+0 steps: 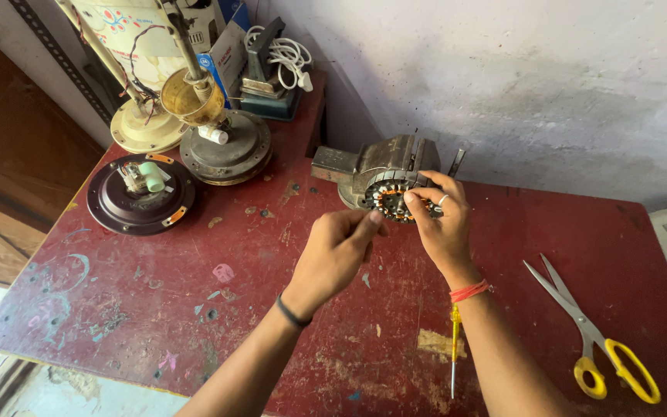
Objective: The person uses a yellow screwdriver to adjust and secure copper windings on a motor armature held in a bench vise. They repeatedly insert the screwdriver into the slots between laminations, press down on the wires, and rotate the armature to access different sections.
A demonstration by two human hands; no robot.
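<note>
From the head camera, one motor stator (390, 188) with copper windings sits in a grey metal housing near the far edge of the worn red tabletop (194, 309), roughly at its middle. The right hand (443, 224) rests its curled fingers on the stator's winding face. The left hand (339, 251) hovers just in front of it, thumb and forefinger pinched together; whether anything lies between them cannot be told. Toward the far left corner stand three round fan motor bodies (142, 193), one dark maroon, one grey, one cream. One pair of yellow-handled scissors (592, 336) lies near the right edge. One yellow screwdriver (454, 347) lies by the near edge, partly under the right forearm.
</note>
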